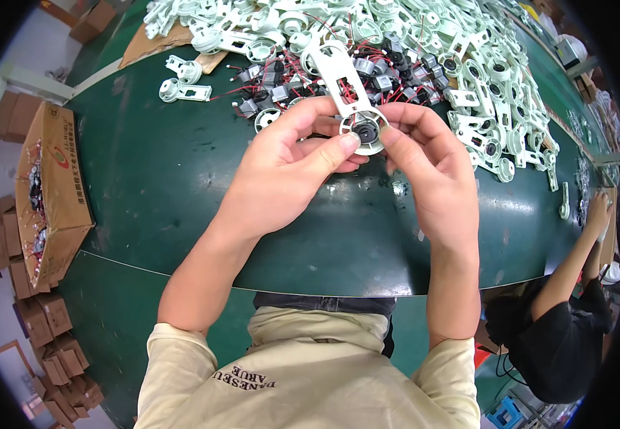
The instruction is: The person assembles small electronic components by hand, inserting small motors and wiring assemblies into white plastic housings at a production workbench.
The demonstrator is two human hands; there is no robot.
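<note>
Between my two hands, above the green table, is a pale green plastic housing (340, 75) with a long slotted arm and a round end. A black round part (367, 131) sits in that ring, and red wires show through the slot. My left hand (299, 154) grips the ring's left side, its thumb against the black part. On the other side, my right hand (424, 146) pinches the rim between thumb and fingers. Just beyond my hands lies a heap of small grey and black motors (281, 93) with red wires.
A large pile of pale green housings (496, 93) covers the table's far and right side. Two loose housings (184, 91) lie at left. An open cardboard box (63, 164) with wired parts stands at the left edge. At right, a person in black (553, 329) reaches over the table.
</note>
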